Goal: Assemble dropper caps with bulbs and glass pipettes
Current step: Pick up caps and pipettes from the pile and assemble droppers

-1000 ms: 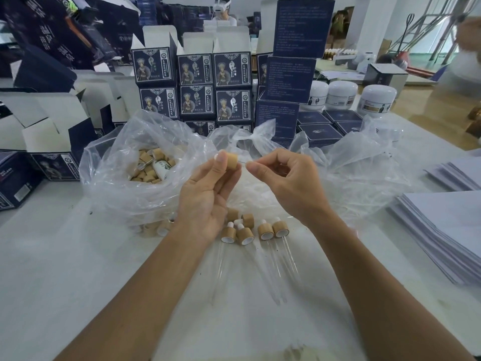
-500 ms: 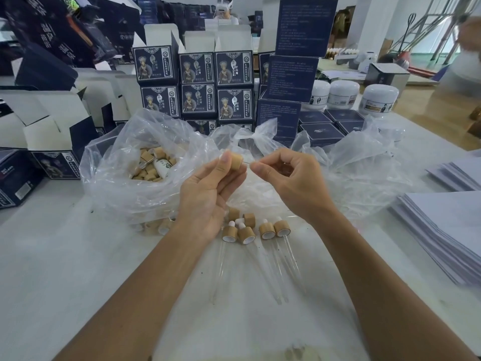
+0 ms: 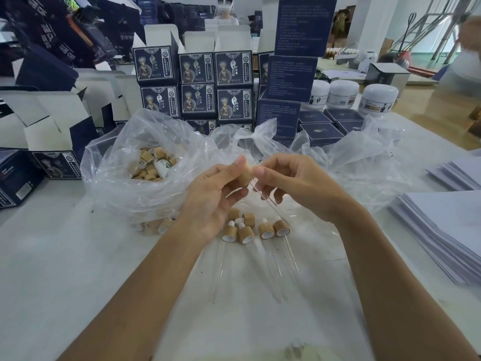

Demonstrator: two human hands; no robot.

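My left hand (image 3: pixel 213 194) grips a tan wooden dropper cap (image 3: pixel 246 176) between thumb and fingers, above the white table. My right hand (image 3: pixel 294 183) pinches the top of a clear glass pipette (image 3: pixel 268 201) right at the cap; the pipette slants down and to the right. The joint between cap and pipette is blurred and partly hidden by my fingertips. Below my hands several assembled droppers (image 3: pixel 265 230) lie in a row, caps with white bulbs away from me and glass tubes pointing toward me.
A clear plastic bag (image 3: pixel 125 178) with several loose wooden caps (image 3: pixel 151 168) lies to the left. Another crumpled bag (image 3: pixel 364 162) lies behind my right hand. Dark blue boxes (image 3: pixel 197 84) and white jars (image 3: pixel 377 100) stand at the back. A stack of white sheets (image 3: pixel 442 225) lies at the right.
My hands have come together: the right hand moved left to the cap. The pipette now hangs slanted below the cap, and both hands sit slightly lower.
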